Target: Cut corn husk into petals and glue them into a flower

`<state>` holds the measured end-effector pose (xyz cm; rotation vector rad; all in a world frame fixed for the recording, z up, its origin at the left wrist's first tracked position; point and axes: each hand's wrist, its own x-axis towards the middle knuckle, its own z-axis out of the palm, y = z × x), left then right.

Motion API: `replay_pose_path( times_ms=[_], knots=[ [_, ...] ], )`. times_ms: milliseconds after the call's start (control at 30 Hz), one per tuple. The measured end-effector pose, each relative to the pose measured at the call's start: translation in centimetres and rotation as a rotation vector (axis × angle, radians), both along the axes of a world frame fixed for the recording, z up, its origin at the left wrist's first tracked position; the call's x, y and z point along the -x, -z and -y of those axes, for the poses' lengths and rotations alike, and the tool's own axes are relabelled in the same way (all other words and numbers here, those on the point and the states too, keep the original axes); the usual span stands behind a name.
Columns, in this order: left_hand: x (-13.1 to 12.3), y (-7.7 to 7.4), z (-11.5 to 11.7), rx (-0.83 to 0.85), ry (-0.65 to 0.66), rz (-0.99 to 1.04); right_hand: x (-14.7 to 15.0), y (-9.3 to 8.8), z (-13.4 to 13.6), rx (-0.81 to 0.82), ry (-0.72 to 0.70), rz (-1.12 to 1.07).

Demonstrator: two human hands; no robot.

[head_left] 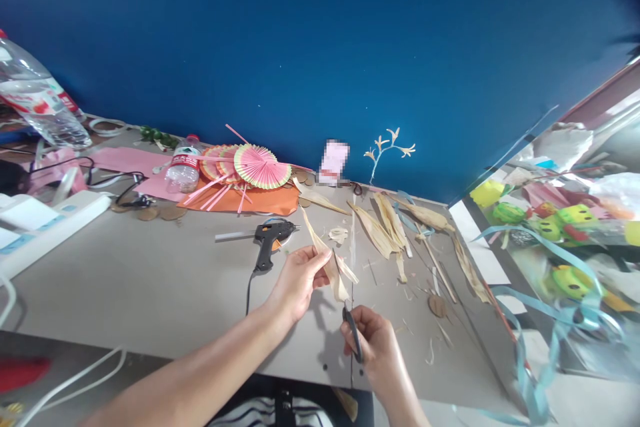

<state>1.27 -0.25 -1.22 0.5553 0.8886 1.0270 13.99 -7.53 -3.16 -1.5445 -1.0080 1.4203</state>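
Note:
Between thumb and fingers, my left hand [301,280] pinches a pale dried corn husk [338,285], its long tip pointing up and left. My right hand [373,340] grips a pair of black-handled scissors [353,333] just below the husk's lower end. Whether the blades touch the husk is hard to make out. A black glue gun [269,243] with a clear glue stick lies left of my left hand. More dried husks [377,230] are spread beyond and to the right of my hands, among thin scraps and cut bits.
Pink paper fans [263,173] lie on orange paper by the blue wall, beside a small water bottle [184,165]. A white power strip [55,230] sits at left. A flower-like sprig [390,147] stands against the wall. Light-blue ribbon [545,347] hangs at the right edge.

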Motion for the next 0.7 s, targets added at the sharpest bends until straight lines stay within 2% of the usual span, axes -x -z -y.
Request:
replay_pose_path(
  times_ms=[167,267,367,500,600,700],
  knots=[
    [-0.1,0.6,-0.1,-0.001,-0.001,0.03,-0.2,0.6,0.2,0.005,-0.034,-0.013],
    [0.2,1.3,-0.4,0.009,-0.069,0.002,-0.6,0.9,0.4,-0.017,-0.065,-0.058],
    [0.7,1.7,-0.4,0.017,-0.104,-0.041,-1.0,0.9,0.4,-0.12,0.011,-0.08],
    [0.4,1.5,0.6,0.032,-0.035,-0.067,-1.0,1.0,0.1,-0.255,0.105,0.009],
    [-0.6,1.7,1.7,0.05,0.075,-0.064,-0.7,1.4,0.0,-0.241,0.135,-0.011],
    [-1.1,2.4,2.2,0.033,0.178,-0.121,-1.2,1.7,0.1,-0.211,0.165,-0.068]
  ],
)
